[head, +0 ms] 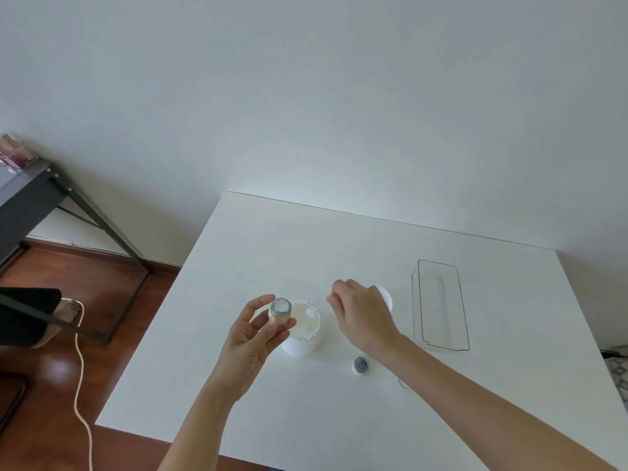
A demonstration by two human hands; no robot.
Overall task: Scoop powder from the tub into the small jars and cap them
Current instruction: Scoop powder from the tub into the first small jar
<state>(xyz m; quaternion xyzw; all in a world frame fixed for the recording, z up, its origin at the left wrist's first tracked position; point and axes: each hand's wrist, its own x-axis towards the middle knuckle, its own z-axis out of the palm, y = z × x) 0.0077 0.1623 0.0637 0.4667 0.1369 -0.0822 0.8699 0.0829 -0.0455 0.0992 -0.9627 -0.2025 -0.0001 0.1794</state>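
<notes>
The left hand (253,338) holds a small jar (280,311) up over the white tabletop (238,266), thumb and fingers curled round its sides. The jar stands nearly upright, its open mouth facing up and full of white powder. Just behind it sits the open white tub (304,329), touching the tabletop. The right hand (360,314) hovers beside the tub, fingers curled; I cannot tell if it holds anything. A small round cap (361,364) lies flat nearer us. A clear tray (440,305) lies to the right, its long side pointing away.
</notes>
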